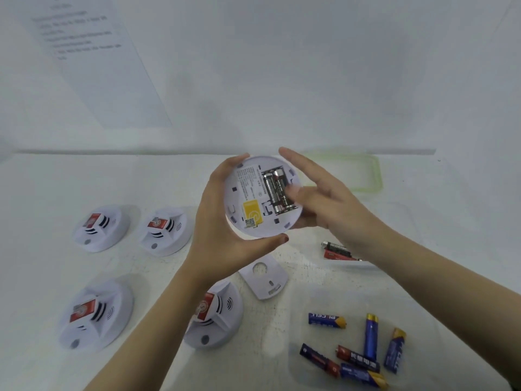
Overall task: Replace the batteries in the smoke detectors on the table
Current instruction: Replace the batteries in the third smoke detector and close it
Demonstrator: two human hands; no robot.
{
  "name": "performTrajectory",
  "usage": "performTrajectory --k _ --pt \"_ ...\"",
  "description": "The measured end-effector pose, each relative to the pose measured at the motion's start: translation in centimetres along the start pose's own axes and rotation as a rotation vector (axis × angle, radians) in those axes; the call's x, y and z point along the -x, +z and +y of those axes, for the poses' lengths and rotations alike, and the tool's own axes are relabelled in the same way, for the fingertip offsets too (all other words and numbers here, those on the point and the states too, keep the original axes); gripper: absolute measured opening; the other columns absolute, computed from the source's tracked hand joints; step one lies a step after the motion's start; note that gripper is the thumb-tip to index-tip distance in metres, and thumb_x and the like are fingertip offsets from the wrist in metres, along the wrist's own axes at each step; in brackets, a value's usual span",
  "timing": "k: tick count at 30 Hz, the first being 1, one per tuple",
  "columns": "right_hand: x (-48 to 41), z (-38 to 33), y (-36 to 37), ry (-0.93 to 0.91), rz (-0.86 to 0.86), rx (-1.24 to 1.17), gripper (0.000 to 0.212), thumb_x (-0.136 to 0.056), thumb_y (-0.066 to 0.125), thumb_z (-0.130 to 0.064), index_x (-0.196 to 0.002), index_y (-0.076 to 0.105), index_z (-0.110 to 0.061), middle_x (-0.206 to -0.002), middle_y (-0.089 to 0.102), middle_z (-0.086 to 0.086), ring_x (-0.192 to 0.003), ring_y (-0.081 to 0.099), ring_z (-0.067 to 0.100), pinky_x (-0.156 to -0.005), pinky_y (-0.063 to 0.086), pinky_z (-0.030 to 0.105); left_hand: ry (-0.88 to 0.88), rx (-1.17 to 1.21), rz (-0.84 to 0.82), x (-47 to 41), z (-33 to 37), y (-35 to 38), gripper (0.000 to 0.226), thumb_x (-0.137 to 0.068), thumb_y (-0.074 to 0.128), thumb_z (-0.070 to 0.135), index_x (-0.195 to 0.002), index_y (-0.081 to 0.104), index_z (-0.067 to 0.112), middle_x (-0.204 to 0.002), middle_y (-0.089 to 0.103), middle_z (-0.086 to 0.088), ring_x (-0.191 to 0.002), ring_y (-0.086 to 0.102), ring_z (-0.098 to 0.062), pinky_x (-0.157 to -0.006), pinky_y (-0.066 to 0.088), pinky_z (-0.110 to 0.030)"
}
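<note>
My left hand (217,221) grips a round white smoke detector (253,198) above the table, its back facing me. The open battery bay holds two black-and-red batteries (275,191). My right hand (324,198) is at the detector's right side, fingers mostly straight, a blurred fingertip touching the batteries. The detector's white back cover (263,280) lies on the table below. Two black-and-red batteries (337,251) lie on the table under my right wrist. Several blue and dark batteries (355,351) lie in a clear container at the lower right.
Several other smoke detectors sit face up on the white table (42,187): two at mid left (100,228) (166,231), one at lower left (94,313), one under my left forearm (215,314). A clear lid with a green rim (366,176) lies at the back right. A printed sheet (93,57) hangs on the wall.
</note>
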State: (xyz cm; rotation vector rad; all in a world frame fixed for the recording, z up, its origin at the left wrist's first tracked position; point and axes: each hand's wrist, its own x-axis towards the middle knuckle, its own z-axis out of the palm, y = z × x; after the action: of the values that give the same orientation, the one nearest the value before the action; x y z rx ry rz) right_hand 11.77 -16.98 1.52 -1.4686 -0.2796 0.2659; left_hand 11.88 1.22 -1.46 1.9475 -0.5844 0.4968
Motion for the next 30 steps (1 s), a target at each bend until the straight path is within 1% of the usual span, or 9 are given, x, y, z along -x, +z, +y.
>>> performTrajectory --k 1,3,5,7,10,13,18,23,30 --pt "-0.4 0.0 0.3 0.082 0.026 -0.083 0.036 -0.095 0.050 -0.029 -0.131 0.046 -0.031 -0.103 0.070 0.009 -0.081 0.070 0.024 -0.069 0.056 0.031 0.005 -0.011 0.007 0.3 -0.1 -0.4 0.094 -0.057 0.086 0.033 -0.134 0.033 0.020 -0.132 0.044 0.017 -0.125 0.048 -0.014 -0.101 0.046 -0.034" --pt "-1.4 0.3 1.0 0.180 0.104 -0.121 0.028 -0.100 0.037 -0.028 -0.121 0.054 -0.018 -0.099 0.068 0.015 -0.074 0.067 0.024 -0.067 0.057 0.036 0.004 -0.044 0.023 0.9 -0.5 -1.5 0.096 -0.058 0.086 0.032 -0.135 0.032 0.017 -0.134 0.043 0.009 -0.127 0.047 -0.020 -0.102 0.045 -0.041" --pt "-2.1 0.9 1.7 0.201 0.111 0.133 0.023 -0.099 0.037 -0.021 -0.105 0.058 -0.015 -0.091 0.068 0.010 -0.068 0.065 0.020 -0.062 0.056 0.034 -0.023 -0.073 0.047 1.7 -1.0 -2.8 0.098 -0.058 0.086 0.032 -0.137 0.031 0.016 -0.135 0.042 0.005 -0.127 0.046 -0.024 -0.101 0.046 -0.047" --pt "-2.3 1.6 2.5 0.168 -0.026 0.610 0.016 -0.097 0.043 -0.024 -0.100 0.059 -0.019 -0.091 0.067 0.001 -0.071 0.063 0.014 -0.059 0.051 0.024 -0.053 -0.125 0.077 2.5 -1.4 -4.1 0.099 -0.057 0.085 0.035 -0.137 0.032 0.012 -0.137 0.041 0.000 -0.128 0.045 -0.023 -0.102 0.044 -0.049" --pt "-2.2 3.2 4.1 0.157 -0.299 1.179 0.027 -0.094 0.050 -0.034 -0.115 0.051 -0.016 -0.105 0.059 0.003 -0.083 0.054 0.015 -0.066 0.044 0.027 -0.054 -0.278 0.117 3.2 -2.0 -5.8 0.099 -0.055 0.080 0.045 -0.135 0.036 0.004 -0.135 0.036 0.005 -0.131 0.038 -0.018 -0.109 0.036 -0.032" --pt "-1.6 4.8 5.9 0.107 -0.342 1.426 0.047 -0.088 0.057 -0.043 -0.120 0.038 -0.014 -0.109 0.050 0.008 -0.087 0.048 0.022 -0.065 0.039 0.031 -0.095 -0.387 0.149 3.8 -2.3 -7.1 0.100 -0.052 0.077 0.052 -0.133 0.040 0.007 -0.129 0.030 0.011 -0.127 0.028 -0.001 -0.107 0.026 -0.012" --pt "-1.5 5.7 6.7 0.135 -0.338 1.467 0.078 -0.077 0.067 -0.053 -0.131 0.025 -0.017 -0.115 0.043 0.013 -0.099 0.048 0.027 -0.069 0.039 0.030 -0.170 -0.426 0.173 5.0 -2.7 -8.6 0.103 -0.051 0.076 0.054 -0.134 0.042 0.003 -0.131 0.037 -0.006 -0.125 0.027 0.005 -0.105 0.025 -0.009" --pt "-1.5 5.3 6.3 0.095 -0.343 1.341 0.061 -0.080 0.065 -0.029 -0.124 0.024 -0.018 -0.095 0.041 0.006 -0.081 0.045 0.021 -0.050 0.029 0.023 -0.197 -0.395 0.179 5.3 -2.8 -8.7 0.104 -0.050 0.076 0.054 -0.135 0.043 0.004 -0.132 0.039 -0.007 -0.124 0.027 0.010 -0.103 0.025 -0.006" --pt "-1.2 5.0 5.2 0.054 -0.307 1.353 0.068 -0.079 0.068 -0.033 -0.129 0.024 -0.018 -0.104 0.042 0.006 -0.094 0.043 0.021 -0.066 0.038 0.029 -0.177 -0.342 0.160 4.3 -3.2 -7.6 0.103 -0.049 0.077 0.053 -0.134 0.043 0.007 -0.128 0.038 -0.002 -0.122 0.033 0.003 -0.101 0.029 -0.008"
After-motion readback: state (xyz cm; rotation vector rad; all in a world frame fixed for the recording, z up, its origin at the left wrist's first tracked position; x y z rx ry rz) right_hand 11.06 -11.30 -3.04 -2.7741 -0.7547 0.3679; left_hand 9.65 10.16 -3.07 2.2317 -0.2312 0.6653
